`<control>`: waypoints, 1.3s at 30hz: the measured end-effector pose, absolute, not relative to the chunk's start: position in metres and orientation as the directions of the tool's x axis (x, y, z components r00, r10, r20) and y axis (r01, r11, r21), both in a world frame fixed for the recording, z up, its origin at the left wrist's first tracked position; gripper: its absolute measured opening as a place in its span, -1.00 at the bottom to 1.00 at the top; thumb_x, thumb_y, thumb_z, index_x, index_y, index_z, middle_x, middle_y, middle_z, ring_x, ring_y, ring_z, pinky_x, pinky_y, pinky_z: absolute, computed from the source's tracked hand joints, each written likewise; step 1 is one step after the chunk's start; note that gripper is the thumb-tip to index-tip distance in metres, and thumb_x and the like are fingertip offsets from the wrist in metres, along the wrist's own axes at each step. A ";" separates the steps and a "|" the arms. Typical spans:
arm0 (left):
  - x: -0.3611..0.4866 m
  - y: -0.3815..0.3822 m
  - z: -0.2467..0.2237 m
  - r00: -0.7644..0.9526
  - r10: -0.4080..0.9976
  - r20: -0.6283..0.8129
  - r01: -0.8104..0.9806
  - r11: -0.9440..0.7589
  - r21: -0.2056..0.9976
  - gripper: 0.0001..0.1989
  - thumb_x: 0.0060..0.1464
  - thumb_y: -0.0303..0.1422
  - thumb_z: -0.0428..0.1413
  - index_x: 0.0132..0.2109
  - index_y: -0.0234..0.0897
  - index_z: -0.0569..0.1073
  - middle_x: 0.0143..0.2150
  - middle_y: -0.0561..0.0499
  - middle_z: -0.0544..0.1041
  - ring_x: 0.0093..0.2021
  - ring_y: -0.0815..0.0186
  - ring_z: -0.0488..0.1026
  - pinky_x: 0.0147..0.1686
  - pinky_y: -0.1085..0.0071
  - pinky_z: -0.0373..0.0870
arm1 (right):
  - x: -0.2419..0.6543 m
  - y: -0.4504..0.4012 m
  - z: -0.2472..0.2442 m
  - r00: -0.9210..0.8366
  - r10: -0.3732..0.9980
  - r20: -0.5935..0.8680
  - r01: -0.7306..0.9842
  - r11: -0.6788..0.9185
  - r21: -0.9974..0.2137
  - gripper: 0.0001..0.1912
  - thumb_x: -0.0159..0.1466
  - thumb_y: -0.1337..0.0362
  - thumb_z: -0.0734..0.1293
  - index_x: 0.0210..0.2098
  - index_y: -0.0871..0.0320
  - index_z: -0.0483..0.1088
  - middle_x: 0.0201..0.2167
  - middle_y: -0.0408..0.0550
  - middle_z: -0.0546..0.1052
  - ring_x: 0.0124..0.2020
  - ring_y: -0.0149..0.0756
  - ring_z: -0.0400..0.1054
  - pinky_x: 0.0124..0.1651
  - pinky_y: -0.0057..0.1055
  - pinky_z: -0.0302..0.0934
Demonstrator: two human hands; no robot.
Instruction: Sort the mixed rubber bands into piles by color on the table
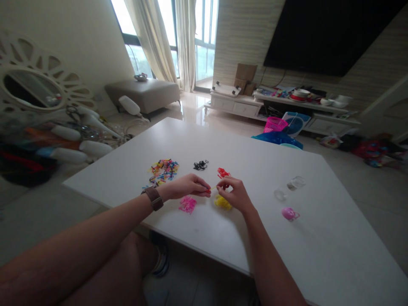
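My left hand (191, 186), with a brown-strapped watch (154, 198) at the wrist, is closed with something small and red between thumb and fingers, seemingly rubber bands. Close beside it, my right hand (235, 193) pinches a thin yellow rubber band (213, 188) that spans the gap between both hands. Under the right hand lies a pile of yellow bands (223, 203), with red bands (222, 172) just behind. Pink bands (188, 205) lie below the left hand. Farther back are black bands (200, 165) and a mixed-colour pile (165, 171).
On the right of the white table (255, 159) a clear container (296, 182) lies on its side, near a clear round piece (280, 195) and a pink-purple object (289, 213). A lamp with white shades (95, 148) stands off the left edge. A pink basket (274, 124) sits beyond the table.
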State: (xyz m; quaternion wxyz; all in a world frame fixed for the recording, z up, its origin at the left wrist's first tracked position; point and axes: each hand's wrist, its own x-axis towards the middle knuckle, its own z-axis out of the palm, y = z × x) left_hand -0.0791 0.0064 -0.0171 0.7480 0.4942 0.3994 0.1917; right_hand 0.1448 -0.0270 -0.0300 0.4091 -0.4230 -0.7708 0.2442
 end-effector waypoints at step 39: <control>-0.076 0.004 -0.017 0.558 0.716 -0.418 0.062 0.467 0.882 -0.64 -0.18 -0.32 0.41 -0.23 -0.44 0.59 -0.24 -0.18 0.64 -0.23 0.31 0.59 -0.06 0.40 0.48 | 0.134 -0.027 -0.038 -0.440 0.826 0.352 0.445 0.541 -0.714 -0.94 0.21 0.35 0.38 -0.36 0.16 0.53 -0.47 -0.13 0.52 -0.45 -0.41 0.36 -0.34 -0.46 0.22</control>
